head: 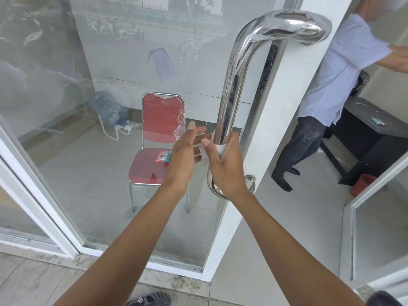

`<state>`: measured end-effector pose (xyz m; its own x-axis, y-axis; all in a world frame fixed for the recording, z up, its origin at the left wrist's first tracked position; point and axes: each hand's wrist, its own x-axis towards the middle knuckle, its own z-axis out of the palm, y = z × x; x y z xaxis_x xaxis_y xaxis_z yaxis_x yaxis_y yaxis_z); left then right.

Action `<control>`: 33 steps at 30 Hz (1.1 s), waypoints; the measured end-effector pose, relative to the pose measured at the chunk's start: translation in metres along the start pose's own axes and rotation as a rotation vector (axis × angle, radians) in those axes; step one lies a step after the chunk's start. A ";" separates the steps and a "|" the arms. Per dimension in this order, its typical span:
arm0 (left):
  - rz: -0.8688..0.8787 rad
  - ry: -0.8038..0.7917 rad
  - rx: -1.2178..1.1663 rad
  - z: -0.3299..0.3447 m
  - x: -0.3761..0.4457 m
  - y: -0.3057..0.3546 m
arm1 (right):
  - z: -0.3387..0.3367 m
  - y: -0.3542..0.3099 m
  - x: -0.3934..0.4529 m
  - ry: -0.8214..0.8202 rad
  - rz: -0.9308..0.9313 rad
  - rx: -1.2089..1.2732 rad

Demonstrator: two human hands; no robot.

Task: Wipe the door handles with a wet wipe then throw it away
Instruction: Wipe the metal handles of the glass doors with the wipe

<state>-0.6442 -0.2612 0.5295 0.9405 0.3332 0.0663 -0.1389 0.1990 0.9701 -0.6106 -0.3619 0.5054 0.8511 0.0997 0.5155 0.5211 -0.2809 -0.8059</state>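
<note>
Chrome door handle rises above the right hand, which wraps the white wet wipe around its lower bar, while the left hand hovers spread just beside it.

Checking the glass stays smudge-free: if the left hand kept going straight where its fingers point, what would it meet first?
Probably the glass door panel. The left hand points up and away, left of the handle; depth is unclear.
</note>
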 end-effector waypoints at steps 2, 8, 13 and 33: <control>-0.001 -0.005 0.000 0.000 -0.001 0.001 | -0.001 -0.012 0.006 0.045 0.024 0.018; 0.029 -0.039 0.022 -0.001 -0.006 0.003 | -0.002 -0.042 0.021 0.150 0.004 -0.016; 0.085 -0.097 0.046 0.001 -0.012 0.005 | -0.008 -0.054 0.027 0.109 0.020 0.002; 0.246 0.027 -0.043 0.007 -0.014 0.032 | -0.023 -0.076 0.036 0.188 -0.048 0.137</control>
<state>-0.6599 -0.2662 0.5616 0.8680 0.4010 0.2927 -0.3767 0.1478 0.9145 -0.6209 -0.3584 0.5921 0.8046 -0.0727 0.5893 0.5758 -0.1465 -0.8044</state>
